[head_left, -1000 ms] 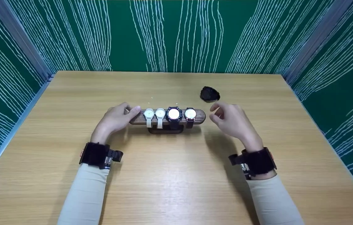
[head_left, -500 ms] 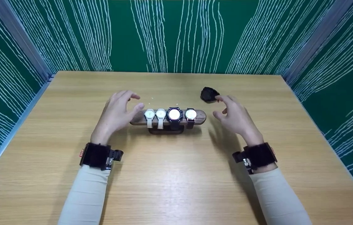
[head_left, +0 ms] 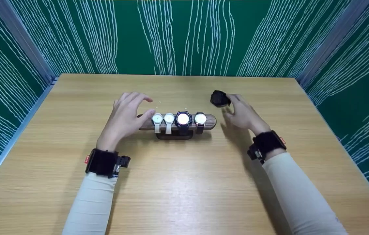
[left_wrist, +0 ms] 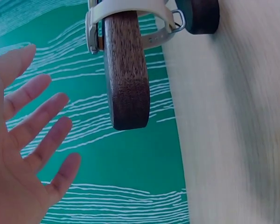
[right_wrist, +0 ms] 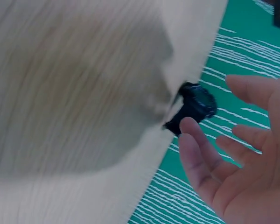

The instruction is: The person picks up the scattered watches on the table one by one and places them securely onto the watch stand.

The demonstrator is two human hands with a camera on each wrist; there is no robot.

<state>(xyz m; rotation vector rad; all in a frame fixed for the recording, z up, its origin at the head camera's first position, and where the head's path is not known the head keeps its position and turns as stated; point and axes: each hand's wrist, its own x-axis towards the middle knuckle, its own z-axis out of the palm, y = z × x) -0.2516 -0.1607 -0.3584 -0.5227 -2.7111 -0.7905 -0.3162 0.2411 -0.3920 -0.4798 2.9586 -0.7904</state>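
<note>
A dark wooden watch stand [head_left: 210,122] stands mid-table, bearing two white watches, the left one [head_left: 157,119] beside the other [head_left: 168,119], a chunky black watch [head_left: 183,120], and a watch with a dark strap [head_left: 200,119]. Fingers spread, my left hand [head_left: 122,116] hovers by the stand's left end; the left wrist view shows nothing in its fingers. Farther back lies a loose black watch [head_left: 219,99]. My right hand [head_left: 243,112] reaches to its right edge with fingers extended. In the right wrist view, fingertips overlap that watch [right_wrist: 198,102]; whether they touch it I cannot tell.
The wooden table [head_left: 177,195] is bounded by green walls [head_left: 132,39] with pale wavy lines at the back and sides. Small white specks [head_left: 160,102] lie behind the stand. Each wrist wears a black camera band.
My left hand has let go of the stand's left end and opened its fingers. My right hand has moved forward to the loose black watch, its fingers straightening.
</note>
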